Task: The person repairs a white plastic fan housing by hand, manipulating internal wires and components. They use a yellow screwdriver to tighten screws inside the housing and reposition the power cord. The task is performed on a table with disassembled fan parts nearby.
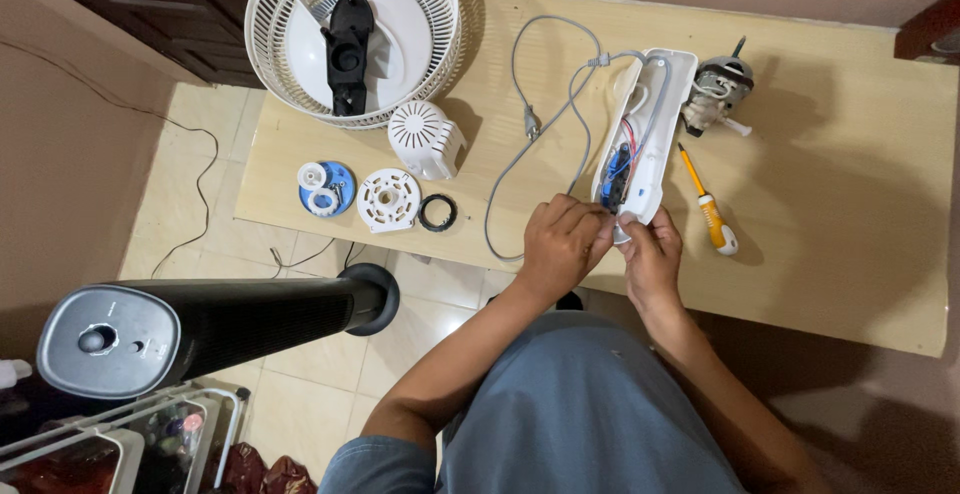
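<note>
On the wooden table I see a white fan grille at the far left with a black part lying in it. Near it sit a white vented motor cover, a blue disc, a white round plate and a black ring. A yellow-handled screwdriver lies just beside a small motor. A black tower fan stands on the tiled floor.
</note>
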